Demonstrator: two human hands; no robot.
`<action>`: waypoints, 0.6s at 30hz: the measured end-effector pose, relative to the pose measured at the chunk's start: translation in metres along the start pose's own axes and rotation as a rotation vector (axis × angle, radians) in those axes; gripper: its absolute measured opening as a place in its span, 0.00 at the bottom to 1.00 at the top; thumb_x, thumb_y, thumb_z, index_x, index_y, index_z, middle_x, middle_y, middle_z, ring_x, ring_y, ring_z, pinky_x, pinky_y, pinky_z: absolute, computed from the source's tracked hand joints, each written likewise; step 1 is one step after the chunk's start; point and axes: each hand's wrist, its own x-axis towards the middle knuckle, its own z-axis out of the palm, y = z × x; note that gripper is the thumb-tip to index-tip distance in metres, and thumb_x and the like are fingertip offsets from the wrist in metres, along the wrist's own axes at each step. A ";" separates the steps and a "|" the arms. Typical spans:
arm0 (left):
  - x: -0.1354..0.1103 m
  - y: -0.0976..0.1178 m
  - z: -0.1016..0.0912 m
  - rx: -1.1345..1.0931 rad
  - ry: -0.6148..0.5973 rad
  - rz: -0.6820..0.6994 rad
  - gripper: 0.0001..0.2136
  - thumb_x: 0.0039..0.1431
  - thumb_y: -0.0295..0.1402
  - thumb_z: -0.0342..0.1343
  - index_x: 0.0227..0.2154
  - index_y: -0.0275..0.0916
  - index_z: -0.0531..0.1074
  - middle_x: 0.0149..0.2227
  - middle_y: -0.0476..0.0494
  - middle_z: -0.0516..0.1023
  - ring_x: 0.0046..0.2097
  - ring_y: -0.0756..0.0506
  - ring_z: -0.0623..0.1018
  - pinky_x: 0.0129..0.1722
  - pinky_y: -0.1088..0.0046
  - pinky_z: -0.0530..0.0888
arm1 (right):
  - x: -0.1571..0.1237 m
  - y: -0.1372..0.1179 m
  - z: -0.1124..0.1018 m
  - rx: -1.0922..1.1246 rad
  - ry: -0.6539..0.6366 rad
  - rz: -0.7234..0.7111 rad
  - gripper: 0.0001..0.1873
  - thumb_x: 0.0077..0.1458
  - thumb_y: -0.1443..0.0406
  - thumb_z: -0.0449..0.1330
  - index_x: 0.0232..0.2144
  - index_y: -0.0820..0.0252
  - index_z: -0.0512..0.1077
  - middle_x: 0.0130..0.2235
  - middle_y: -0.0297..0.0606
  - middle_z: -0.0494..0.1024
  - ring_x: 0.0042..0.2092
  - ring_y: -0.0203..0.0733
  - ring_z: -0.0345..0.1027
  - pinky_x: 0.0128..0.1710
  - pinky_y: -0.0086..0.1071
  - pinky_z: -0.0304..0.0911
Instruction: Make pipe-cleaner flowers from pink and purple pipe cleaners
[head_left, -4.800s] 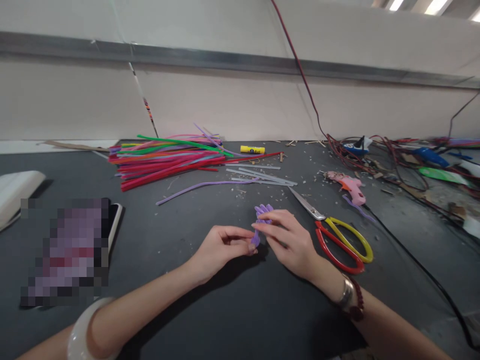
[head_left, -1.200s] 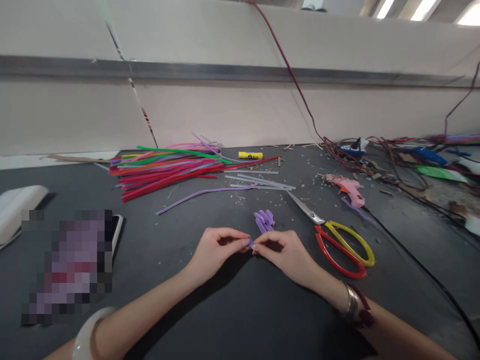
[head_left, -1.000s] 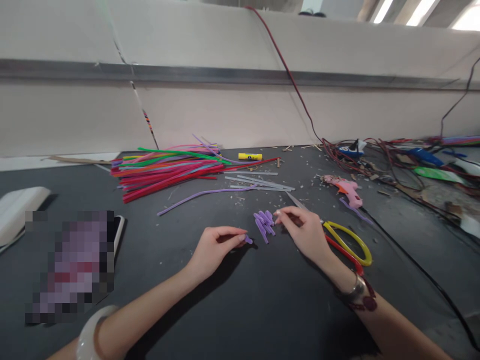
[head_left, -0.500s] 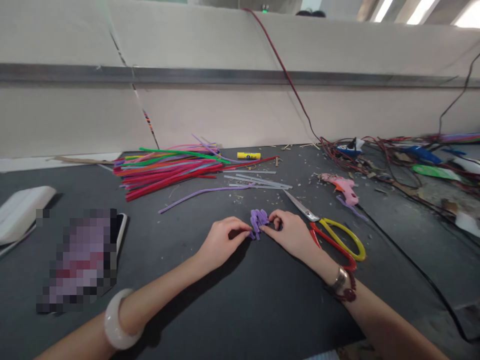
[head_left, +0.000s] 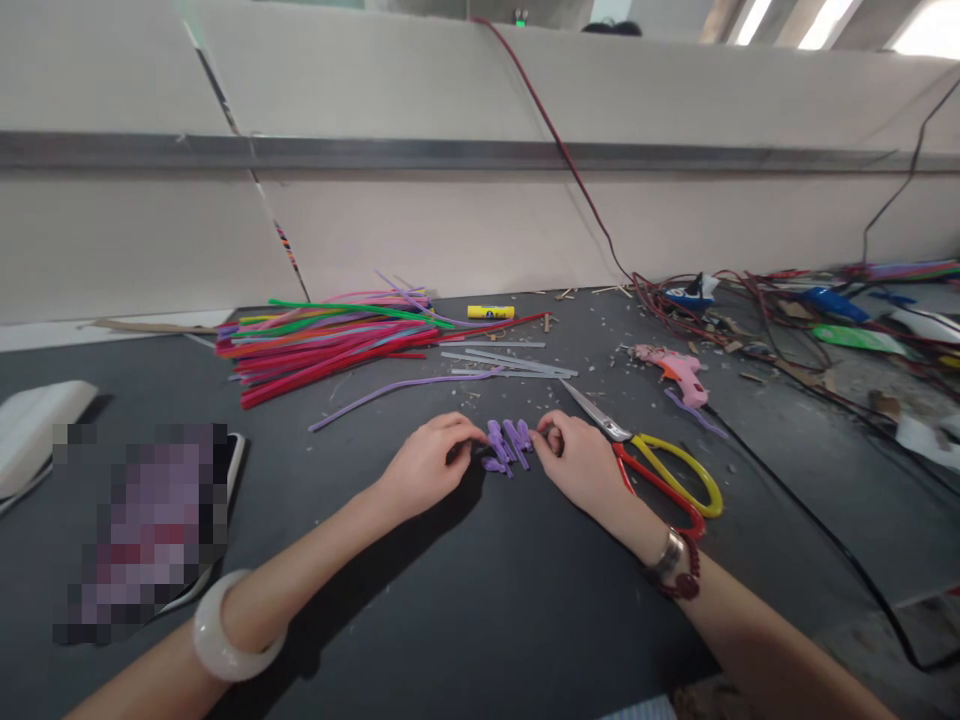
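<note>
A white bangle (head_left: 236, 630) and a beaded metal bracelet (head_left: 673, 566) mark a person's wrists at a dark table (head_left: 420, 625), the left hand (head_left: 427, 465) and right hand (head_left: 576, 472) resting apart with fingers curled. Between them lies a row of short purple pipe-cleaner pieces (head_left: 508, 446), set side by side, their long axes running away from the person with a slight lean. The left fingertips reach the row's left end and the right fingers its right end, neither hand plainly nearer; whether either pinches a piece cannot be told. Just beyond the right hand lie red-and-yellow scissors (head_left: 667, 485), blade angled toward the row. Farther off are a long purple pipe cleaner (head_left: 397, 395), a pink glue gun (head_left: 675, 375), a heap of colored pipe cleaners (head_left: 322, 345), a yellow glue stick (head_left: 491, 312) and tangled wires (head_left: 720, 310) below a pale wall (head_left: 450, 240)
</note>
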 end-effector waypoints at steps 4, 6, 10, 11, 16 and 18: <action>-0.005 0.007 -0.001 0.076 -0.050 0.086 0.17 0.52 0.20 0.43 0.39 0.41 0.72 0.39 0.44 0.72 0.41 0.46 0.71 0.42 0.70 0.68 | 0.001 0.003 0.002 0.005 0.012 -0.014 0.05 0.51 0.66 0.51 0.30 0.58 0.66 0.20 0.31 0.66 0.26 0.38 0.62 0.28 0.28 0.53; -0.007 0.010 0.000 0.099 -0.091 0.099 0.16 0.53 0.22 0.45 0.40 0.41 0.72 0.39 0.43 0.71 0.42 0.46 0.70 0.43 0.69 0.68 | 0.002 0.005 0.003 -0.003 0.005 -0.025 0.06 0.51 0.66 0.51 0.31 0.58 0.67 0.19 0.31 0.65 0.26 0.38 0.62 0.28 0.29 0.53; -0.007 0.012 -0.001 0.110 -0.155 0.105 0.10 0.53 0.28 0.50 0.37 0.42 0.73 0.37 0.44 0.72 0.41 0.45 0.70 0.42 0.69 0.68 | 0.001 0.004 0.001 -0.012 -0.005 -0.055 0.09 0.53 0.67 0.49 0.36 0.58 0.68 0.22 0.34 0.67 0.29 0.40 0.63 0.31 0.31 0.57; -0.006 0.012 -0.002 0.114 -0.164 0.102 0.09 0.52 0.28 0.51 0.36 0.42 0.73 0.37 0.45 0.72 0.41 0.45 0.70 0.42 0.70 0.68 | 0.000 0.002 0.000 -0.007 -0.011 -0.099 0.11 0.54 0.67 0.49 0.39 0.58 0.68 0.26 0.36 0.69 0.32 0.40 0.63 0.34 0.32 0.58; -0.010 -0.002 -0.015 0.224 -0.193 0.061 0.07 0.52 0.30 0.51 0.31 0.43 0.73 0.35 0.45 0.73 0.41 0.45 0.72 0.40 0.72 0.68 | -0.006 -0.008 -0.007 -0.021 -0.127 -0.419 0.15 0.55 0.65 0.50 0.45 0.48 0.68 0.50 0.41 0.63 0.51 0.48 0.53 0.48 0.43 0.55; -0.016 -0.019 -0.028 0.318 -0.183 0.000 0.06 0.52 0.31 0.51 0.29 0.43 0.73 0.34 0.44 0.73 0.40 0.44 0.72 0.38 0.72 0.68 | -0.007 -0.010 -0.006 -0.036 -0.167 -0.458 0.15 0.55 0.64 0.51 0.45 0.47 0.68 0.53 0.40 0.59 0.54 0.51 0.49 0.49 0.46 0.54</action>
